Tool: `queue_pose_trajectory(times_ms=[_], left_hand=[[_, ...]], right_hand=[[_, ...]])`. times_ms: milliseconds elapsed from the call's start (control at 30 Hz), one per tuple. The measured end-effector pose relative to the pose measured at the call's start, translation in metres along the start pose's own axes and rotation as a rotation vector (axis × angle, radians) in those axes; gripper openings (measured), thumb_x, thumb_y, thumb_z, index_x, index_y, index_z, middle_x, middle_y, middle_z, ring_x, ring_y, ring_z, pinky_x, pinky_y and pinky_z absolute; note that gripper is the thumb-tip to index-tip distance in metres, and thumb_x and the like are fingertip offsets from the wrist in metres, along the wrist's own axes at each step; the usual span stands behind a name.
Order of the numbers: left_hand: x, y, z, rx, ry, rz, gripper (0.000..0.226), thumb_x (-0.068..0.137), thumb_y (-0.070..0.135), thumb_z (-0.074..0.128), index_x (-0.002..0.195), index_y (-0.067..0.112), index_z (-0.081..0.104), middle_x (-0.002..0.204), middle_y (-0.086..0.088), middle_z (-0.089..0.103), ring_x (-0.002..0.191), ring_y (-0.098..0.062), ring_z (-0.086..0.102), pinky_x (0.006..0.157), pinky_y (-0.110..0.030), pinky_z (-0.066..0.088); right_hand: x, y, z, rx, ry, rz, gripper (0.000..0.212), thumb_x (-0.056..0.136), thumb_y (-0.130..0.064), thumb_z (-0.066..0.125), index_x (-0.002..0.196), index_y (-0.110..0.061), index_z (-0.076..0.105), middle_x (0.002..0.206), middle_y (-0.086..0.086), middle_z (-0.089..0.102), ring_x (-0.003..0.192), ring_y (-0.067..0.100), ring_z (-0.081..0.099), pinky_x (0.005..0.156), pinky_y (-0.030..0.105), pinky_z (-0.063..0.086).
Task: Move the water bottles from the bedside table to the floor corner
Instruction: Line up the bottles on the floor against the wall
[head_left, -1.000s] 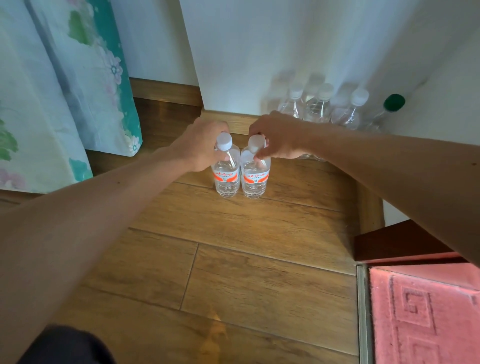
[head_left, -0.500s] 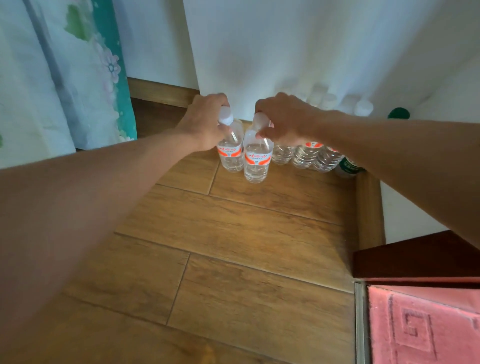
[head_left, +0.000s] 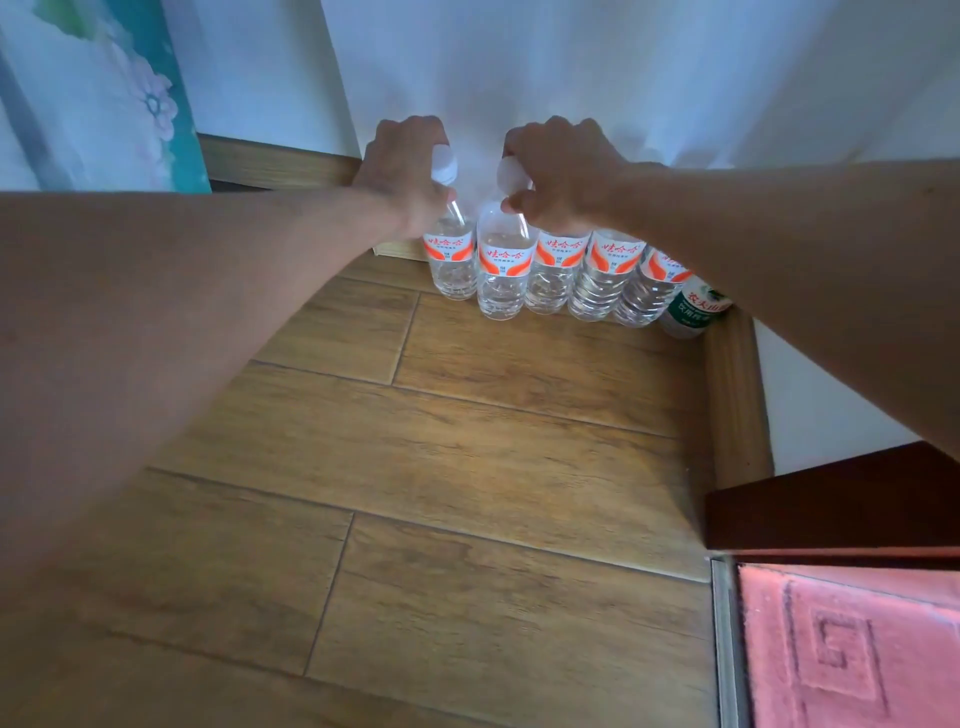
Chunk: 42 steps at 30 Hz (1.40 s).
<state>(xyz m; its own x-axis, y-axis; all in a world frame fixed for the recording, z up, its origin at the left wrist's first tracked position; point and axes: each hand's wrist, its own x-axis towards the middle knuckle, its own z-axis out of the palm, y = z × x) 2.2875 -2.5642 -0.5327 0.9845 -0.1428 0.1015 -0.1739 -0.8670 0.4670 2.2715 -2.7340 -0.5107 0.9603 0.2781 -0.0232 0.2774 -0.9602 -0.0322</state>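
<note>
Two clear water bottles with white caps and orange-and-white labels stand at the left end of a row along the wall. My left hand (head_left: 402, 171) grips the neck of the leftmost bottle (head_left: 451, 260). My right hand (head_left: 558, 169) grips the neck of the second bottle (head_left: 503, 275). Both bottles stand upright with their bases on the wooden floor (head_left: 467, 467). To their right stand three more orange-labelled bottles (head_left: 605, 275) and a green-labelled bottle (head_left: 693, 309) in the corner, partly hidden by my right forearm.
A white curtain (head_left: 571, 67) hangs behind the bottles. Wooden skirting (head_left: 732, 395) runs along the right wall. A dark red wooden piece (head_left: 831, 499) and a pink mat (head_left: 852, 649) lie at the lower right. Floral fabric (head_left: 93, 93) hangs at the upper left.
Both hands have carried their bottles away from me, from the open floor to the wall, where they now join the left end of the row.
</note>
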Motion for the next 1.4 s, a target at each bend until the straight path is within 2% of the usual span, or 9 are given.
queue_pose_trajectory(times_ms=[200, 367, 533, 667, 767, 1000, 1167, 1267, 1400], left_hand=[[0.007, 0.0, 0.005, 0.035, 0.025, -0.007, 0.038, 0.09, 0.019, 0.066, 0.126, 0.016, 0.052, 0.132, -0.011, 0.051, 0.125, -0.029, 0.041, 0.093, -0.03, 0.037], [0.014, 0.002, 0.01, 0.013, 0.016, -0.026, 0.037, 0.091, 0.019, 0.065, 0.126, 0.018, 0.052, 0.134, -0.011, 0.049, 0.124, -0.028, 0.043, 0.087, -0.024, 0.033], [0.016, 0.006, 0.014, -0.031, 0.048, -0.062, 0.037, 0.091, 0.019, 0.065, 0.126, 0.019, 0.053, 0.133, -0.009, 0.049, 0.124, -0.025, 0.042, 0.084, -0.02, 0.031], [0.019, 0.01, 0.014, -0.049, 0.056, -0.086, 0.042, 0.09, 0.023, 0.066, 0.129, 0.02, 0.05, 0.134, -0.008, 0.049, 0.125, -0.025, 0.042, 0.09, -0.023, 0.033], [0.019, 0.01, 0.016, -0.054, 0.053, -0.11, 0.044, 0.09, 0.023, 0.066, 0.13, 0.02, 0.048, 0.132, -0.009, 0.051, 0.123, -0.026, 0.045, 0.087, -0.023, 0.033], [0.008, 0.01, 0.01, -0.076, -0.044, -0.149, 0.061, 0.088, 0.02, 0.069, 0.134, 0.013, 0.031, 0.128, -0.016, 0.046, 0.106, -0.031, 0.055, 0.081, -0.03, 0.039], [-0.004, 0.014, 0.004, -0.055, -0.124, -0.105, 0.078, 0.088, 0.021, 0.069, 0.145, 0.012, 0.017, 0.137, -0.015, 0.043, 0.096, -0.023, 0.044, 0.079, -0.027, 0.036], [-0.008, 0.012, -0.001, -0.027, -0.121, -0.097, 0.086, 0.088, 0.025, 0.068, 0.149, 0.013, 0.01, 0.133, -0.019, 0.046, 0.093, -0.025, 0.048, 0.077, -0.029, 0.039], [-0.017, 0.011, -0.002, -0.002, -0.126, -0.093, 0.082, 0.088, 0.028, 0.068, 0.146, 0.007, 0.013, 0.12, -0.019, 0.051, 0.101, -0.03, 0.054, 0.074, -0.031, 0.037]], right_hand=[[0.008, -0.002, 0.003, -0.026, 0.025, 0.018, 0.037, 0.094, -0.034, 0.058, 0.123, -0.013, 0.052, 0.126, 0.014, 0.057, 0.118, 0.036, 0.053, 0.098, 0.04, 0.036], [0.008, 0.001, 0.004, -0.005, 0.041, 0.048, 0.036, 0.097, -0.029, 0.057, 0.127, -0.01, 0.051, 0.128, 0.017, 0.054, 0.118, 0.039, 0.052, 0.095, 0.038, 0.04], [0.013, 0.006, 0.01, 0.003, 0.054, 0.052, 0.036, 0.098, -0.028, 0.055, 0.129, -0.01, 0.048, 0.129, 0.016, 0.055, 0.121, 0.036, 0.051, 0.1, 0.039, 0.035], [0.022, 0.013, 0.013, 0.033, 0.057, 0.074, 0.036, 0.098, -0.028, 0.056, 0.13, -0.014, 0.048, 0.13, 0.013, 0.055, 0.122, 0.034, 0.05, 0.102, 0.04, 0.033], [0.026, 0.015, 0.016, 0.014, 0.059, 0.069, 0.039, 0.098, -0.031, 0.056, 0.132, -0.016, 0.047, 0.132, 0.01, 0.055, 0.124, 0.031, 0.05, 0.101, 0.041, 0.033], [0.015, 0.014, 0.028, -0.079, 0.157, 0.082, 0.045, 0.099, -0.034, 0.053, 0.135, -0.011, 0.04, 0.122, 0.017, 0.061, 0.12, 0.034, 0.052, 0.102, 0.042, 0.033], [0.007, 0.019, 0.026, -0.073, 0.085, 0.044, 0.059, 0.096, -0.036, 0.057, 0.145, -0.018, 0.029, 0.129, 0.014, 0.057, 0.13, 0.032, 0.042, 0.113, 0.055, 0.017], [0.0, 0.022, 0.021, -0.095, 0.075, 0.036, 0.068, 0.095, -0.036, 0.058, 0.15, -0.019, 0.022, 0.136, 0.014, 0.053, 0.134, 0.033, 0.039, 0.113, 0.061, 0.012], [-0.01, 0.022, 0.011, -0.146, 0.076, 0.039, 0.069, 0.095, -0.035, 0.057, 0.151, -0.016, 0.022, 0.142, 0.014, 0.046, 0.134, 0.033, 0.038, 0.111, 0.059, 0.02]])
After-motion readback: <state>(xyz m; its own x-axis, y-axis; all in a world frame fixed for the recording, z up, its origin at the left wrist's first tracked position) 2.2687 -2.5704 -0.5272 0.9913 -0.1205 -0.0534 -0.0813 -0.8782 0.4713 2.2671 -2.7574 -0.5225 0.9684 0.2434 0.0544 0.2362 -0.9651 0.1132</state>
